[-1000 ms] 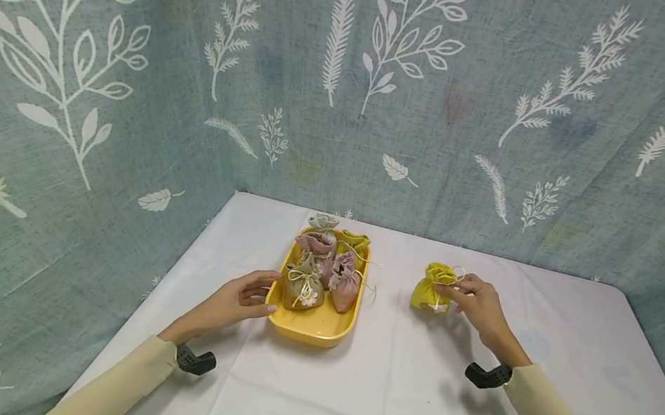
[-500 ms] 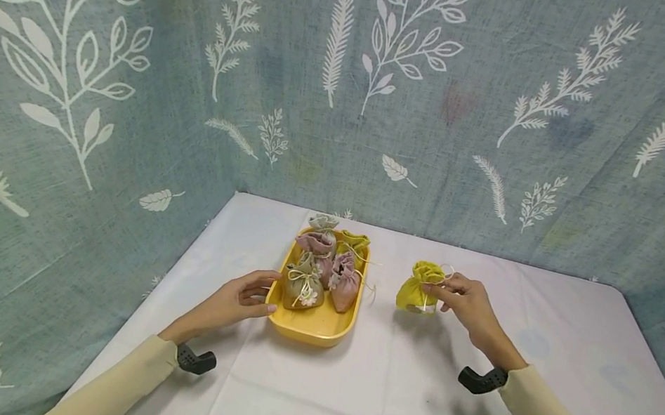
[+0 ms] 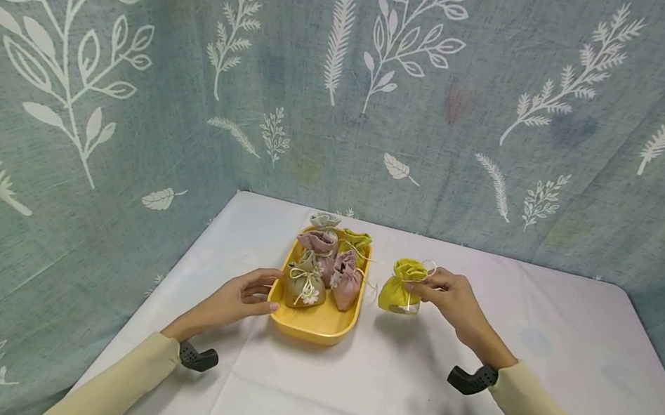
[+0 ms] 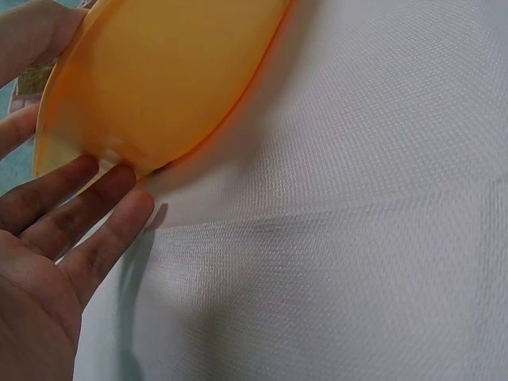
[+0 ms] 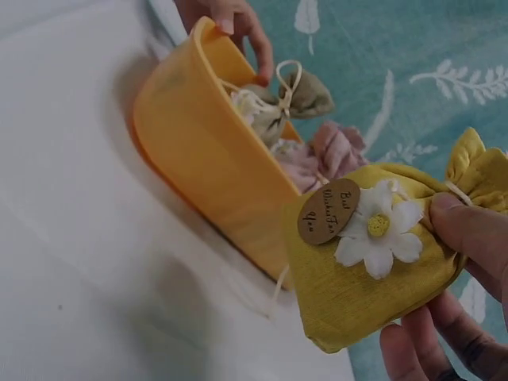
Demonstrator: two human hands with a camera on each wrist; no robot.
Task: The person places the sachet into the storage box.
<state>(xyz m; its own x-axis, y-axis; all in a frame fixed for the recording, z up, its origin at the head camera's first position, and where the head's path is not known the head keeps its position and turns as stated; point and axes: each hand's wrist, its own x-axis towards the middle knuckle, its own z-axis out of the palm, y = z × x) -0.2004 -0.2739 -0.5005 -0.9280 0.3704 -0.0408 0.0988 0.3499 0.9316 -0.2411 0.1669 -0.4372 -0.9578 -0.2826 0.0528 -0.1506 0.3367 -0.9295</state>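
My right hand [image 3: 444, 295] pinches the tied neck of a yellow drawstring pouch [image 3: 399, 286] and holds it just above the table, right beside the yellow tray [image 3: 316, 322]. The pouch [image 5: 373, 262] carries a white daisy and a small brown tag. My left hand [image 3: 240, 297] rests against the tray's near left rim, fingers straight along the tray wall [image 4: 159, 87]. Several pouches lie in the tray: an olive one [image 3: 303, 287], pink ones [image 3: 346, 282] and a yellow-green one [image 3: 356, 241].
A white cloth covers the table [image 3: 382, 399]. Teal fabric with white leaf prints [image 3: 350, 82] hangs close behind and on both sides. Black wrist mounts [image 3: 471, 379] sit on both cream sleeves.
My right hand has carried the yellow pouch leftward, from the table's middle right to just beside the tray. The left hand has stayed at the tray rim.
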